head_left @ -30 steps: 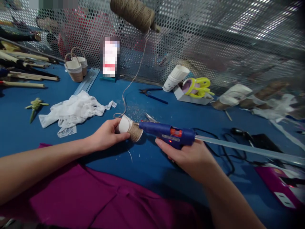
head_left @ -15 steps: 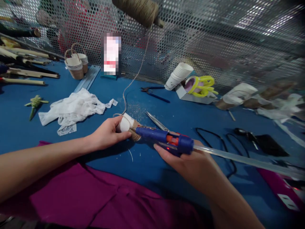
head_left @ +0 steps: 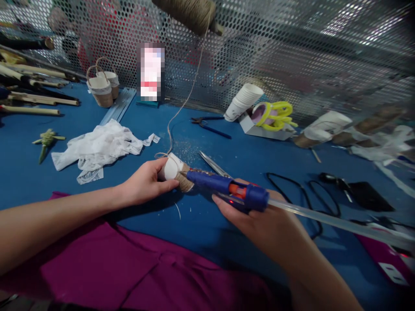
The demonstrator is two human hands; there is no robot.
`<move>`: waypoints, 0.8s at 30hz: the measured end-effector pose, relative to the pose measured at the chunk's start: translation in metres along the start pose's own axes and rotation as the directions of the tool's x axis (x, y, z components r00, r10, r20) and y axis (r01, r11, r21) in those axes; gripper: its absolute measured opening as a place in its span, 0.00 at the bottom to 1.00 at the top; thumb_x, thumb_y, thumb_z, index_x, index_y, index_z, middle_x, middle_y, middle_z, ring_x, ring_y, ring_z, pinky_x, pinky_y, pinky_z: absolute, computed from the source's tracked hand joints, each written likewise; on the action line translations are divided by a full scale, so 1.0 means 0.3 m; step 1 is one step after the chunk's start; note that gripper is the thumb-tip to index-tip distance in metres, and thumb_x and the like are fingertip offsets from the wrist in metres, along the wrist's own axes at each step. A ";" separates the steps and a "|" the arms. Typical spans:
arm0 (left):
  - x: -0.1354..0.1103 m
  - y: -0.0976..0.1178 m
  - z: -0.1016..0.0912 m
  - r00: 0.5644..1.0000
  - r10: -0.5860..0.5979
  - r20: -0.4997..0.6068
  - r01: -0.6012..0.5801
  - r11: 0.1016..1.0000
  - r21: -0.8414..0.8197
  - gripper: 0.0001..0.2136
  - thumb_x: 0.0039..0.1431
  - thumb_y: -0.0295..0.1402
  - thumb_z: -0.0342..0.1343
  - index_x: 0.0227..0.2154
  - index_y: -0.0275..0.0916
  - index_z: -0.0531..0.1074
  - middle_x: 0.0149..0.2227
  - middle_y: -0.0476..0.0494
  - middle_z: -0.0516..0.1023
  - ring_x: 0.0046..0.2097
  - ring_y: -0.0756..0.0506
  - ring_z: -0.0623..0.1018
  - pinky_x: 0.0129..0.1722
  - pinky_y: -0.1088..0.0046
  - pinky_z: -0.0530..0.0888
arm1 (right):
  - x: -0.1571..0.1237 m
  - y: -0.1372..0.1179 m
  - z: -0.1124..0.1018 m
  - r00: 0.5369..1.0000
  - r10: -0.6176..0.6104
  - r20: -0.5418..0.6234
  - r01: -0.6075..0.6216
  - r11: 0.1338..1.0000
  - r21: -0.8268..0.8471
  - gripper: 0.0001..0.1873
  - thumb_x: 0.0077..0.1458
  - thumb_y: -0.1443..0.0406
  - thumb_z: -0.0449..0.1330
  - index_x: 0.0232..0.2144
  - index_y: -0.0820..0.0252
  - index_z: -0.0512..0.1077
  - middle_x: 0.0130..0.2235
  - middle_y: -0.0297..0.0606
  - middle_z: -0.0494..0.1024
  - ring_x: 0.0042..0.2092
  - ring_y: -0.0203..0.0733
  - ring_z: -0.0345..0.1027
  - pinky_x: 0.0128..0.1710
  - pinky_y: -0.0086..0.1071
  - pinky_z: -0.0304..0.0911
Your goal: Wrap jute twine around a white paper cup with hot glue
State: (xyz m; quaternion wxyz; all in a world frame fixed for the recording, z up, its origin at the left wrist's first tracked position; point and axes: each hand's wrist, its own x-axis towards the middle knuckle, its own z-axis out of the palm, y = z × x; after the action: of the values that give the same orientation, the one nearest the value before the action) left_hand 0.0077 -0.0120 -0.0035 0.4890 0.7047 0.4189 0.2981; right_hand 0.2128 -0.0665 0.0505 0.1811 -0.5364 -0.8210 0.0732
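My left hand (head_left: pixel 151 179) grips a white paper cup (head_left: pixel 170 167) lying on its side, its lower part wrapped in brown twine (head_left: pixel 186 185). A blue hot glue gun (head_left: pixel 210 181) is in my right hand (head_left: pixel 256 214), its nozzle at the edge of the wrapped twine. A clear glue stick (head_left: pixel 311 214) juts from the back of the gun, and a small red light glows on its side. From the cup, a loose strand of twine (head_left: pixel 181 108) runs up to a large spool (head_left: pixel 186 15). Scissors (head_left: pixel 212 163) lie just behind the gun, partly hidden by it.
White lace (head_left: pixel 100 147) lies at left, with two small twine-wrapped baskets (head_left: pixel 103 93) behind. Blue-handled pliers (head_left: pixel 214 129), stacked paper cups (head_left: pixel 243 103) and a box with yellow strips (head_left: pixel 269 129) are at the back. A black cord (head_left: pixel 295 185) curls at right, before a perforated metal screen (head_left: pixel 292 56).
The glue gun and my right hand have shifted slightly to the right along the cup. My left hand keeps its hold on the cup.
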 end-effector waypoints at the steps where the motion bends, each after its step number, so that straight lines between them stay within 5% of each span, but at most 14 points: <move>1: 0.000 0.000 0.000 1.000 0.001 0.001 -0.001 1.000 0.011 0.12 0.49 0.30 0.55 0.36 0.31 0.68 0.33 0.43 0.75 0.33 0.48 0.72 0.32 0.73 0.69 | -0.002 0.003 0.000 1.000 -0.019 -0.005 0.019 1.000 -0.005 0.14 0.52 0.60 0.46 0.25 0.51 0.71 0.19 0.35 0.71 0.24 0.42 0.67 0.25 0.35 0.62; 7: 0.000 -0.006 -0.002 1.000 0.029 -0.003 -0.029 0.999 0.035 0.12 0.50 0.31 0.54 0.37 0.31 0.68 0.34 0.43 0.74 0.35 0.47 0.72 0.36 0.71 0.69 | -0.003 0.011 -0.001 1.000 0.003 0.029 -0.004 1.000 0.025 0.13 0.53 0.63 0.46 0.24 0.52 0.70 0.19 0.34 0.71 0.22 0.38 0.65 0.23 0.32 0.61; 12: -0.003 -0.004 -0.002 1.000 0.011 0.008 -0.011 1.000 0.008 0.12 0.49 0.30 0.54 0.37 0.30 0.68 0.34 0.42 0.74 0.34 0.47 0.73 0.34 0.72 0.70 | -0.010 0.027 0.004 0.995 -0.101 -0.017 0.100 0.993 -0.064 0.14 0.50 0.66 0.46 0.28 0.53 0.72 0.20 0.38 0.72 0.31 0.46 0.70 0.29 0.38 0.62; 19: 0.002 -0.001 0.001 1.000 0.019 -0.006 -0.019 0.999 0.028 0.12 0.49 0.31 0.55 0.37 0.31 0.68 0.35 0.43 0.75 0.34 0.47 0.73 0.34 0.73 0.70 | -0.017 0.017 0.022 0.999 0.046 -0.006 -0.046 0.994 0.097 0.08 0.52 0.63 0.51 0.24 0.54 0.68 0.23 0.33 0.72 0.25 0.38 0.68 0.26 0.31 0.63; 24: 0.000 -0.001 0.001 1.000 0.027 0.001 -0.027 1.000 0.004 0.11 0.49 0.29 0.54 0.36 0.31 0.68 0.35 0.42 0.75 0.35 0.47 0.73 0.35 0.73 0.70 | -0.016 0.022 0.010 1.000 0.002 0.004 -0.002 1.000 0.020 0.11 0.51 0.61 0.49 0.27 0.51 0.71 0.20 0.34 0.71 0.25 0.42 0.68 0.25 0.34 0.62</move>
State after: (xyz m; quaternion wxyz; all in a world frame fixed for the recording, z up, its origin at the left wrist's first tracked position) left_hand 0.0078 -0.0121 -0.0038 0.4837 0.7113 0.4097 0.3036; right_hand 0.2189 -0.0678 0.0446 0.1849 -0.5352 -0.8201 0.0826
